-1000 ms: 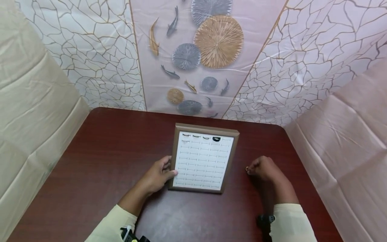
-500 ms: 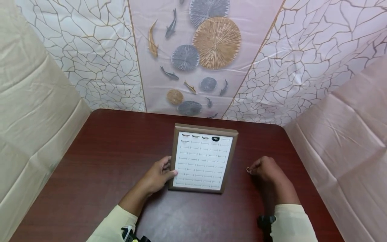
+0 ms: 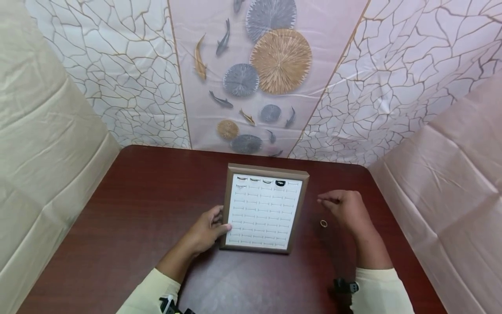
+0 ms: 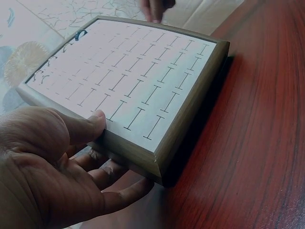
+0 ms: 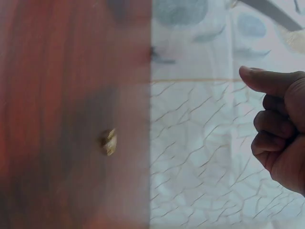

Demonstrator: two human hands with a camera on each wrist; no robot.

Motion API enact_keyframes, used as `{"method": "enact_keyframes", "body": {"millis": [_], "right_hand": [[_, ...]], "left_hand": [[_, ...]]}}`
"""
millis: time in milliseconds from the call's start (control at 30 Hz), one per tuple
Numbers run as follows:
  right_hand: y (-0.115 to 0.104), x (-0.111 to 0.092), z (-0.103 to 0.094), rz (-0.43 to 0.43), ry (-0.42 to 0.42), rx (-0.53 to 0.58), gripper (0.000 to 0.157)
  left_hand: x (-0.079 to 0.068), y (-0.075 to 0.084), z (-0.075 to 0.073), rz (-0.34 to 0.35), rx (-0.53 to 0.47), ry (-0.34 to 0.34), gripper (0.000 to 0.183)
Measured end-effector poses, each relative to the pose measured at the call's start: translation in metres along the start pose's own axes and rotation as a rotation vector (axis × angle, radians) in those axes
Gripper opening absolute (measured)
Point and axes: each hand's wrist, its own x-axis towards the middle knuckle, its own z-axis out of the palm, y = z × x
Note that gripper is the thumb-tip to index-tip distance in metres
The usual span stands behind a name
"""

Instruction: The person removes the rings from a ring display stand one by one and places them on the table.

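A wooden-framed ring display board (image 3: 262,209) with a white slotted face leans back on the table. My left hand (image 3: 205,229) grips its left edge, thumb on the front and fingers beneath, as the left wrist view (image 4: 71,157) also shows. Several rings sit in its top row, including a wide black ring (image 3: 280,183); one more ring (image 3: 241,186) begins the second row. A loose gold ring (image 3: 323,223) is on the table to the right, blurred as a gold ring (image 5: 109,142) in the right wrist view. Above it, apart, my right hand (image 3: 347,207) holds nothing visible.
The dark red wooden table (image 3: 157,187) has rounded far corners. A patterned cloth backdrop (image 3: 137,78) rises behind it, with plain beige cloth (image 3: 39,174) at the left and pinkish cloth (image 3: 443,187) at the right. A dark wrist strap (image 3: 345,286) is on the right sleeve.
My right hand has let go of the gold ring and moved up and away from it. The left hand keeps its grip on the board; the head view has tilted slightly.
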Motion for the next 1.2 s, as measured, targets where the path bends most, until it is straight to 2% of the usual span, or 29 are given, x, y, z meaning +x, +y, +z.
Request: {"method": "enact_keyframes", "body": {"millis": [267,467,600,733,900,1033,1200], "right_hand": [[-0.027,-0.002,-0.003,-0.115,0.156,0.042,0.018],[-0.038,-0.004,-0.007,-0.251,0.337,0.098,0.019],[-0.049,-0.001,-0.006,-0.339,0.406,0.17,0.02],[-0.061,0.003,0.002,-0.407,0.42,0.239,0.024],[-0.078,0.008,0.014,-0.435,0.395,0.301,0.025],[-0.09,0.01,0.021,-0.454,0.348,0.285,0.026],[-0.101,0.012,0.03,-0.465,0.304,0.188,0.026]], "left_hand": [[-0.002,0.002,0.002,-0.018,0.005,0.013,0.061],[0.0,0.003,0.005,-0.035,0.03,0.023,0.067],[0.002,0.003,0.006,-0.042,0.018,0.024,0.066],[0.002,0.003,0.006,-0.036,0.022,0.032,0.062],[0.001,0.003,0.006,-0.03,0.041,0.042,0.06],[-0.001,0.002,0.005,-0.02,0.038,0.041,0.059],[-0.002,0.002,0.003,-0.001,0.039,0.039,0.055]]}}
